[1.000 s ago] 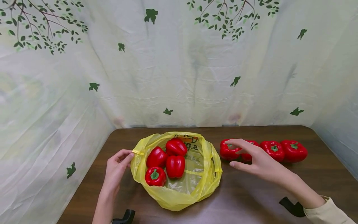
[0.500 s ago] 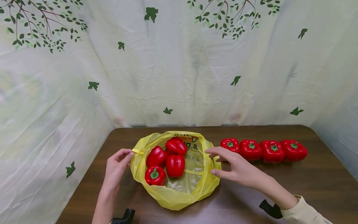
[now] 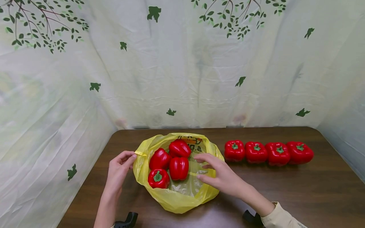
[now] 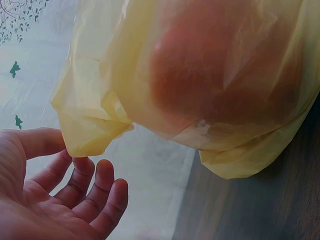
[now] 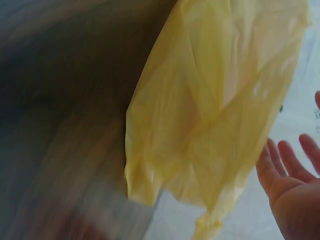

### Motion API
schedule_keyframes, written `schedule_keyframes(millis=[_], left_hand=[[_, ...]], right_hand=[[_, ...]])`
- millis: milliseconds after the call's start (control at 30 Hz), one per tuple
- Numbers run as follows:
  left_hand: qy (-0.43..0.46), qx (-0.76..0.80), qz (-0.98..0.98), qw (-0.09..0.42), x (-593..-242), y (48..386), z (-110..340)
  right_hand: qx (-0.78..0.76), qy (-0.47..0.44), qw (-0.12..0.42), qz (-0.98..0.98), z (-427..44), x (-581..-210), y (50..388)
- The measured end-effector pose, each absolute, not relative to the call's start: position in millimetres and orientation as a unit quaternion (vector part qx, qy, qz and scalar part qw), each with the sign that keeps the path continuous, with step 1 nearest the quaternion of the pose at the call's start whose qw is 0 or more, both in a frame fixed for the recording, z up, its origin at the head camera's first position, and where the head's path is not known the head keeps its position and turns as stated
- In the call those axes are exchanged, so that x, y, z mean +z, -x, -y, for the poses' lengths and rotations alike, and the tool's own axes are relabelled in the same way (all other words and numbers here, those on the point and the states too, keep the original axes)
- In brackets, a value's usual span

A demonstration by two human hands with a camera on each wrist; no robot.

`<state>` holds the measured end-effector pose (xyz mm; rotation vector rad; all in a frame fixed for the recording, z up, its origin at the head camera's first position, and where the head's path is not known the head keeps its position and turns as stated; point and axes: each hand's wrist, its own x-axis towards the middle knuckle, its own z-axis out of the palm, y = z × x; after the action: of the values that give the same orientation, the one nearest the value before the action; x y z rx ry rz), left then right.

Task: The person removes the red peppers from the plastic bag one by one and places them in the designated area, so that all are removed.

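Observation:
A yellow plastic bag (image 3: pixel 176 202) stands with its mouth spread on the table. Inside, on its left side, lie several red bell peppers (image 3: pixel 178 168). My left hand (image 3: pixel 119 169) pinches the left rim of the bag between thumb and forefinger; the left wrist view shows the pinched corner (image 4: pixel 87 137) with the other fingers loosely bent. My right hand (image 3: pixel 223 177) hovers over the bag's right rim, fingers apart and nothing held, its fingertips above the bag's inside. In the right wrist view that hand (image 5: pixel 295 190) appears beside the yellow film.
Several more red bell peppers (image 3: pixel 256 152) stand in a row on the brown wooden table (image 3: pixel 285 190), right of the bag. A pale cloth with printed leaves (image 3: pixel 182 72) hangs behind and at the sides. A black strap piece (image 3: pixel 252 218) sits at my right wrist.
My right hand has moved left from beside the row of peppers to over the bag's mouth, uncovering the row. The left hand keeps its pinch on the rim, and the peppers lie unmoved.

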<state>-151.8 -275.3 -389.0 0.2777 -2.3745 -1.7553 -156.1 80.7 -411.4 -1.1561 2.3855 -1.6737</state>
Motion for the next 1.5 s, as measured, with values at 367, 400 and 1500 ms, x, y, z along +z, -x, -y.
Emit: schedule_keyframes(millis=[367,400,1500], left_hand=[[-0.090,-0.592,0.796,0.090,-388.0,151.6,274.0],[-0.089,-0.592,0.796,0.090,-388.2,151.7,273.9],[-0.089,-0.580,0.807,0.074,-389.1,152.9,271.3]], right_hand=[[-0.510,0.328,0.011,-0.795,-48.7,-417.1,165.9],[-0.506,0.330,0.011,-0.797,-46.3,-418.0,167.1],[-0.346,0.222,0.008,-0.912,12.0,-436.7,180.6]])
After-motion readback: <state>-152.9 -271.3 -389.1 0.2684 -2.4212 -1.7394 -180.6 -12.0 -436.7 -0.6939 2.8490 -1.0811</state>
